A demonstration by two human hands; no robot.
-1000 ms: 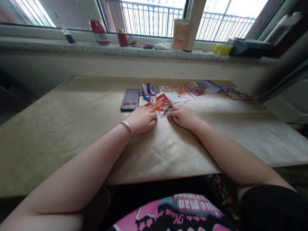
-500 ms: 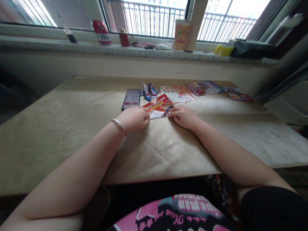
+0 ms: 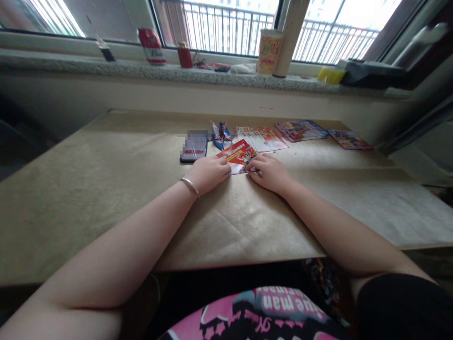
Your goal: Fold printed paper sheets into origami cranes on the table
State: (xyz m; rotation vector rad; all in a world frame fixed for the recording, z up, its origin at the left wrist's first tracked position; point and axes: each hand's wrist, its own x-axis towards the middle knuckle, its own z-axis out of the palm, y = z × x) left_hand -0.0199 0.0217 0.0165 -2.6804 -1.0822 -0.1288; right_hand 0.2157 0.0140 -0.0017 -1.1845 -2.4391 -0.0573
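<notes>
A folded red printed paper (image 3: 238, 155) lies on the brown paper-covered table (image 3: 106, 179). My left hand (image 3: 209, 173), with a silver bangle on the wrist, has its fingers curled and pinches the paper's left edge. My right hand (image 3: 269, 172) presses curled fingers onto the paper's near right edge. Both hands rest on the table and part of the paper is hidden beneath them.
A dark phone (image 3: 194, 147) lies just left of the paper. Behind it sit a folded blue paper figure (image 3: 221, 134) and several printed leaflets (image 3: 262, 138), (image 3: 300, 130), (image 3: 348, 140). The windowsill holds a red can (image 3: 151, 46), a paper cup (image 3: 268, 51) and a yellow item (image 3: 329, 74).
My left hand slid left along the paper, then came back right toward the middle. The red paper now looks narrower and more folded. My right hand barely moved.
</notes>
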